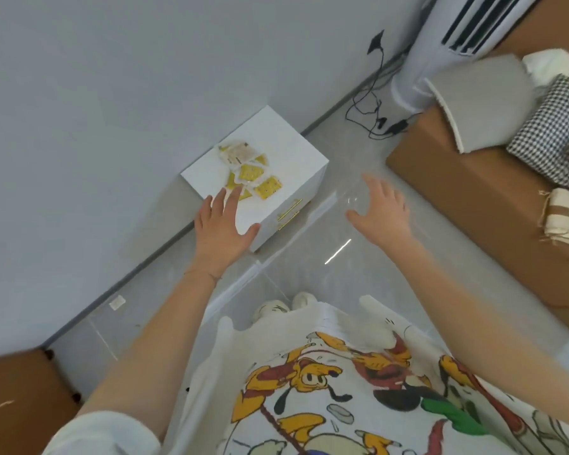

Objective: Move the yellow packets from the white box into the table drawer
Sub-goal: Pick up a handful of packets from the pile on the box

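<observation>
A small white box-shaped table stands on the floor against the grey wall, with two gold drawer handles on its front. Both drawers look closed. Several yellow packets lie in a loose pile on its top. My left hand reaches over the near corner of the top, fingers straight, fingertips next to the nearest packet, holding nothing. My right hand hovers open to the right of the table, above a transparent surface, fingers spread and empty.
A clear acrylic table stands between me and the white table. A brown cardboard box with folded fabrics is at the right. A white tower fan and black cables are behind. Another brown box sits at the lower left.
</observation>
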### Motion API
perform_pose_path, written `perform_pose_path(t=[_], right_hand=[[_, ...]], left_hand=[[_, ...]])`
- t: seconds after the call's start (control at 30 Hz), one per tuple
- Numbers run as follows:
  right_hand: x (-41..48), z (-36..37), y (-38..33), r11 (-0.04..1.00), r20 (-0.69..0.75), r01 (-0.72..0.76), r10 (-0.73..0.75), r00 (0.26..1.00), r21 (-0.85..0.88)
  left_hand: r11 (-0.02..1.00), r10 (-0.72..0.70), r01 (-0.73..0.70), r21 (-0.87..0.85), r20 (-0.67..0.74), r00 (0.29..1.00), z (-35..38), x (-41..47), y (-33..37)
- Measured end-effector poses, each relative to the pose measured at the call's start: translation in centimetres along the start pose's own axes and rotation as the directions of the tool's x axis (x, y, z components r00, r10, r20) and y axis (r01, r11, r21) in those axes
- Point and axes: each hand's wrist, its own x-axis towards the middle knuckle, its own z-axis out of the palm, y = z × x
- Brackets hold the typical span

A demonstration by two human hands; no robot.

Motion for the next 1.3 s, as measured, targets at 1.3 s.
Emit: perform_pose_path(t=[1.3], right_hand=[[37.6, 29.1, -9.5, 0.986, 0.509, -0.064, -0.023, 0.860, 0.153]], left_hand=[[0.656, -0.632, 0.669, -0.348, 0.231, 0.740, 22.7, 27.4, -13.9]])
